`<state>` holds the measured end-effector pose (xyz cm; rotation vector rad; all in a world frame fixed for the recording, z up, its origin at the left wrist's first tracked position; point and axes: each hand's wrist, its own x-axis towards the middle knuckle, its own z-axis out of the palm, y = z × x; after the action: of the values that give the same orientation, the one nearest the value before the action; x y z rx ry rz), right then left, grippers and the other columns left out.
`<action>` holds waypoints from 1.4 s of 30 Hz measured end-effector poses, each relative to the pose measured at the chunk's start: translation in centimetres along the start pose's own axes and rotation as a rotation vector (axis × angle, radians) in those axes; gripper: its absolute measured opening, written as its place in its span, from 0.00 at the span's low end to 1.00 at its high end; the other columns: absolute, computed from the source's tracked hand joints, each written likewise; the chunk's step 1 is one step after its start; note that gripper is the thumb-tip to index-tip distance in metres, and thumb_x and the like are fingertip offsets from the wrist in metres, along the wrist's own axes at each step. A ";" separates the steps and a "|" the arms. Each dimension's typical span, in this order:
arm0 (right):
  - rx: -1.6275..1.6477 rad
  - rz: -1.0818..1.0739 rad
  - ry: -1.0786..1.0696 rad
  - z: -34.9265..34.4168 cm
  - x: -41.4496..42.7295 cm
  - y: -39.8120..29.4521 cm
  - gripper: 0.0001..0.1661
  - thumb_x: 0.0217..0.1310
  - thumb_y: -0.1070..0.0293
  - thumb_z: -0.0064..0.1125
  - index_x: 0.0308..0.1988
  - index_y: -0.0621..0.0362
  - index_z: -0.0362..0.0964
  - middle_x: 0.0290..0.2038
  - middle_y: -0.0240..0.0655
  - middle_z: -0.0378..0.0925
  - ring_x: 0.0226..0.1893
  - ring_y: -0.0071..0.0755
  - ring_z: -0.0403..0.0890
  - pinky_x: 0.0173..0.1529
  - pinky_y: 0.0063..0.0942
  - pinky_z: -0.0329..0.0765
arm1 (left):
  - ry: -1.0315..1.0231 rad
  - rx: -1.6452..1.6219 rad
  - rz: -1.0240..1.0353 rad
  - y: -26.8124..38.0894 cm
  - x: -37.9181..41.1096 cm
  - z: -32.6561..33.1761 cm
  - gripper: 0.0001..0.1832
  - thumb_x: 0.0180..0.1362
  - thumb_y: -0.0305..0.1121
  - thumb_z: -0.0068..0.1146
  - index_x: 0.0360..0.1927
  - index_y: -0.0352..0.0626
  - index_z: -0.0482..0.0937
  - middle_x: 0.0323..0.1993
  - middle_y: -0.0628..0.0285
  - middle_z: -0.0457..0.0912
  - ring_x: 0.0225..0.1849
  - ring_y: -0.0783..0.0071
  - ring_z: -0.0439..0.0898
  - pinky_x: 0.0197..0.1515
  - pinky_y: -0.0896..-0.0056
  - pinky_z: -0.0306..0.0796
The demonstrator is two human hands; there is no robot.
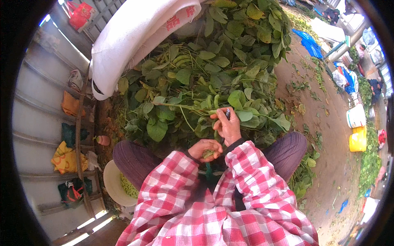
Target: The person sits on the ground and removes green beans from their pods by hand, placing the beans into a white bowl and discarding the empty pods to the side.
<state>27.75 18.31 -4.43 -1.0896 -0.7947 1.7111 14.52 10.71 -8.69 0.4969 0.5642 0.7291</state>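
Observation:
My left hand (204, 150) is curled around several green pods (208, 154), close in front of my body. Just above and to its right, my right hand (228, 126) pinches a pod on a leafy soybean stem (180, 106) that lies across the heap. A small dark object with a pale tip (228, 113) shows at the right hand's fingers; I cannot tell what it is. Plump pods (213, 101) hang from the stem beside the fingertips. Beyond both hands spreads a large heap of cut soybean plants (212, 58), reaching up between my knees.
A white bucket (108, 181) with shelled green beans (128, 186) stands by my left knee. A white woven sack (123, 46) leans over the heap. Bags hang on the metal wall (40, 107) at left. A yellow bucket (358, 140) and several people are at far right.

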 end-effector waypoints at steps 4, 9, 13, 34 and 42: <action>-0.046 0.005 -0.051 -1.3 -0.2 0.2 0.09 0.62 0.64 0.56 0.37 0.57 0.67 0.30 0.35 0.78 0.15 0.17 0.69 0.16 0.16 0.61 | 0.199 -0.017 0.120 2.2 0.7 0.5 0.16 0.62 0.43 0.47 0.31 0.40 0.76 0.18 0.64 0.74 0.09 0.82 0.64 0.10 0.83 0.53; -0.461 -0.191 -0.068 -1.4 -1.6 -0.2 0.09 0.61 0.66 0.57 0.34 0.61 0.69 0.26 0.33 0.77 0.18 0.17 0.70 0.22 0.18 0.66 | 0.420 -0.144 0.214 2.7 2.3 0.1 0.15 0.64 0.44 0.47 0.35 0.42 0.75 0.22 0.68 0.73 0.11 0.81 0.65 0.10 0.83 0.54; -0.706 -0.387 -0.056 -0.5 -2.9 -0.3 0.12 0.61 0.65 0.56 0.35 0.63 0.67 0.24 0.32 0.75 0.25 0.17 0.72 0.30 0.21 0.70 | 0.410 -0.296 0.181 1.8 2.8 0.0 0.15 0.63 0.44 0.49 0.30 0.44 0.73 0.20 0.66 0.72 0.11 0.80 0.64 0.09 0.82 0.52; -0.308 0.333 -0.219 -1.6 -2.9 -0.7 0.15 0.67 0.56 0.41 0.36 0.57 0.64 0.16 0.30 0.66 0.10 0.24 0.61 0.15 0.23 0.56 | 0.423 -0.082 0.259 3.3 2.5 1.0 0.09 0.58 0.36 0.57 0.28 0.42 0.74 0.18 0.68 0.72 0.12 0.85 0.61 0.11 0.83 0.49; -0.222 0.446 -0.235 -1.5 -3.2 -0.9 0.12 0.68 0.56 0.41 0.40 0.51 0.63 0.18 0.27 0.63 0.08 0.16 0.53 0.11 0.18 0.48 | 0.421 -0.042 0.205 3.6 2.6 1.0 0.11 0.57 0.38 0.59 0.31 0.40 0.75 0.20 0.67 0.75 0.13 0.86 0.65 0.12 0.84 0.50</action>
<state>29.97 15.75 -3.27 -1.3027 -0.9577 2.1949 15.01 14.70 -6.62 0.3652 0.8969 1.0499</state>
